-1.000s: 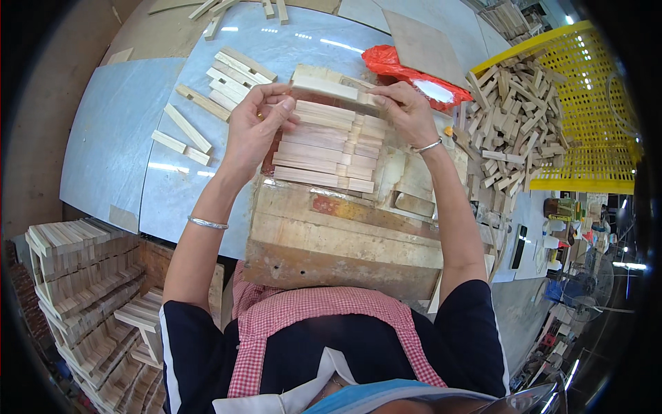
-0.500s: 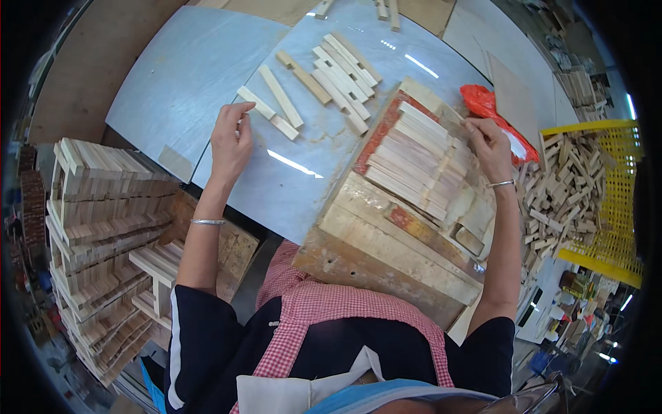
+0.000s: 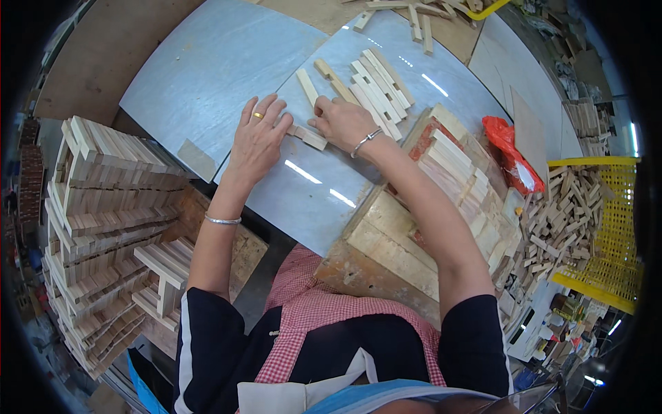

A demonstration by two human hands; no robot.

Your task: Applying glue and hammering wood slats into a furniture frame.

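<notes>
Far left there's a big stack of wood pieces, next to the blue-grey table. Left hand is over the table, fingers a bit spread, thumb by the near stick. Can't tell if it's actually pinching it. That stick lies flat on the table, right between the two hands. Right hand sits at its other end, fingers curled in, but can't tell what they're pinching, if anything. Just past that hand, a slanted row of notched sticks. Then a worn board under the right forearm, a red bag, and loose blocks against a yellow basket.
</notes>
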